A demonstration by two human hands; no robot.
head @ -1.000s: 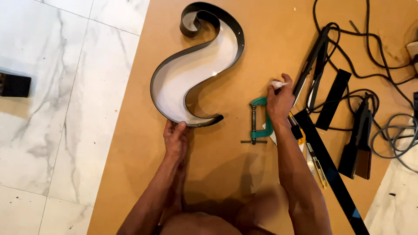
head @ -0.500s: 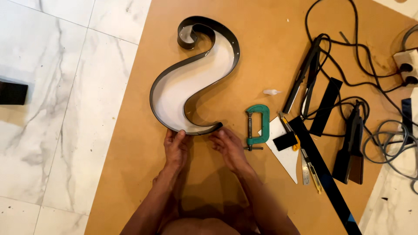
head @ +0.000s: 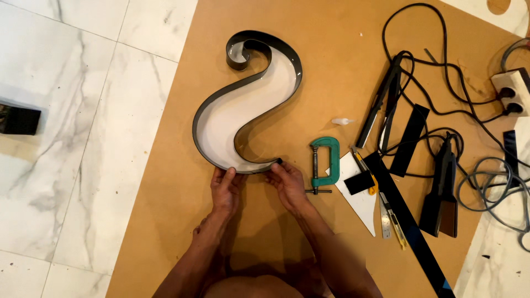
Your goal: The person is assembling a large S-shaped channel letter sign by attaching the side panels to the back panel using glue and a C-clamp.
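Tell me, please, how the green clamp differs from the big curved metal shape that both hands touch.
The green clamp is small, solid and C-shaped; the curved metal shape is much larger, an S-like band of dark metal around a white inside. The left hand and right hand both touch the curved metal shape at its near edge, while the green clamp lies untouched, just right of the right hand. Both lie flat on the brown board.

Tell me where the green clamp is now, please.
In the head view, the green clamp lies on the brown board, just right of the right hand and left of the white triangular piece.
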